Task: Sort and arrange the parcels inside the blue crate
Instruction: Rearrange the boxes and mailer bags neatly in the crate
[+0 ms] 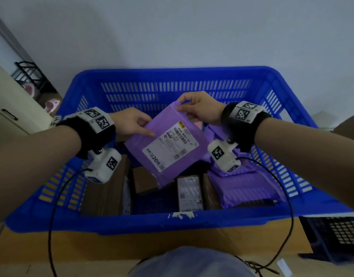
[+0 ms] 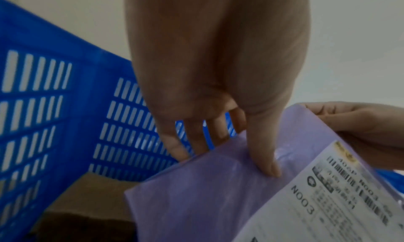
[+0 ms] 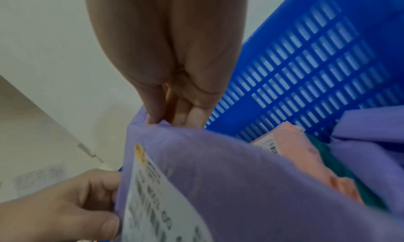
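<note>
A purple mailer parcel (image 1: 162,134) with a white shipping label (image 1: 170,146) is held tilted above the blue crate (image 1: 172,220). My left hand (image 1: 132,121) pinches its left edge, thumb on the front face (image 2: 265,161) and fingers behind. My right hand (image 1: 200,108) pinches its top corner, and in the right wrist view the thumb and fingers (image 3: 153,114) clamp that purple corner (image 3: 218,168). Inside the crate lie brown cardboard boxes (image 1: 106,192), a small labelled box (image 1: 189,193) and more purple mailers (image 1: 244,188).
A pink parcel (image 3: 306,161) and a teal one (image 3: 341,173) sit behind the held mailer against the crate's far wall. The crate rests on a cardboard box (image 1: 152,244). A black crate (image 1: 340,236) stands at right, a cream cabinet (image 1: 10,108) at left.
</note>
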Tool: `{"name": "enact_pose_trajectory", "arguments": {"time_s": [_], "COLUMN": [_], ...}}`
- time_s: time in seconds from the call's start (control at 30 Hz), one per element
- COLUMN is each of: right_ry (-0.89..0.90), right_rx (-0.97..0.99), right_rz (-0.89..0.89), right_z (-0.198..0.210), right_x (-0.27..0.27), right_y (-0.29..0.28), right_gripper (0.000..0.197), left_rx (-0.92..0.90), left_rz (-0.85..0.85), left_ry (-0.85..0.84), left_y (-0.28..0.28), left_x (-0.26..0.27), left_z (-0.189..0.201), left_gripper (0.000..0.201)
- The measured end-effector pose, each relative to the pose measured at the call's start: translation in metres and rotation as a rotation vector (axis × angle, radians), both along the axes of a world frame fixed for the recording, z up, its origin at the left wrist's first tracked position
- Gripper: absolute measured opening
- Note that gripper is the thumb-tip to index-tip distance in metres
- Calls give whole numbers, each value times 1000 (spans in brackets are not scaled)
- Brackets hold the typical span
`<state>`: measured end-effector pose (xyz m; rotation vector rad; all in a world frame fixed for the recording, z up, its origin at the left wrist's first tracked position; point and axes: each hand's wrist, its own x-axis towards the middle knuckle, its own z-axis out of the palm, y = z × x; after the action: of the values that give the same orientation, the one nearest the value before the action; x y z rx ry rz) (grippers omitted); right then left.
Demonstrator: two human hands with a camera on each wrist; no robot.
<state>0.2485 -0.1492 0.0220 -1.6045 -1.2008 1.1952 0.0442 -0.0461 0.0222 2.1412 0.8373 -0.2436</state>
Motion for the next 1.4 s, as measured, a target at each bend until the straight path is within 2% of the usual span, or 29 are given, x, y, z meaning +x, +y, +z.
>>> {"name": "enact_pose_trajectory", "arguments": {"time_s": [0.1, 0.17, 0.27, 0.37, 0.43, 0.53, 0.63, 0.83, 0.93, 1.23, 1.4], "right_ry": [-88, -171, -296, -233, -247, -398, -507, -512, -547, -724, -777], "right_rx": [-38, -130, -312, -417, -450, -447, -410, -333, -321, -370, -397], "right_rz": [-19, 3, 54, 150, 206, 248, 282, 342, 424, 543, 675], "right_z": [-4, -6, -16, -32, -43, -57, -78, -107, -113, -123, -123], "right_x": [11, 19, 33, 39, 39, 36, 35, 31, 32, 35, 35], "right_y": [-10, -18, -33, -46, -52, -55, -52, -47, -44, -38, -36], "right_gripper": [17, 4, 25, 32, 46, 58, 56, 53, 46, 40, 35], "left_rx": [-132, -228, -334, -412, -438, -474, -534, -650, -700, -757, -772], "left_rz": [50, 111, 201, 253, 262, 280, 316, 332, 305, 340, 394], "left_ry": [-18, -13, 0, 54, 107, 182, 214, 319, 403, 503, 538], "left_y": [-10, -16, -24, -30, -34, -41, -45, -54, -57, -62, -64], "left_x": [6, 6, 5, 5, 4, 2, 1, 1, 2, 15, 22], "left_z": [-10, -17, -31, -47, -58, -74, -89, -112, -120, -140, -152], "left_gripper": [34, 34, 32, 19, 15, 18, 28, 24, 21, 38, 32]}}
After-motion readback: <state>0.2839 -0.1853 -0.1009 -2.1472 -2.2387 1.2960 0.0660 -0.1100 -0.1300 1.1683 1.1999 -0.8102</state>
